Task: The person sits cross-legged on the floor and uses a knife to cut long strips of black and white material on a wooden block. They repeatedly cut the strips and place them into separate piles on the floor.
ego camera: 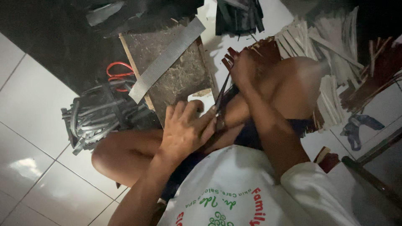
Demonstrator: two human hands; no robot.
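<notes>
I sit on a white tiled floor with my knees drawn up. My left hand (184, 130) grips the handles of dark scissors (222, 94), whose blades point up and away from me. Just above the blade tips, my right hand (244, 69) is closed on a small bunch of dark red strips (230, 56). The scissor blades reach up to the lower end of that bunch. My right forearm crosses over my right knee (295, 86).
A wooden board (184, 75) with a flat metal ruler (167, 56) lies ahead. Red-handled scissors (119, 75) and a heap of grey strips (96, 117) lie left. Pale strips (331, 42), dark red strips (377, 71), black strips (238, 16) and a blue object (360, 125) lie right.
</notes>
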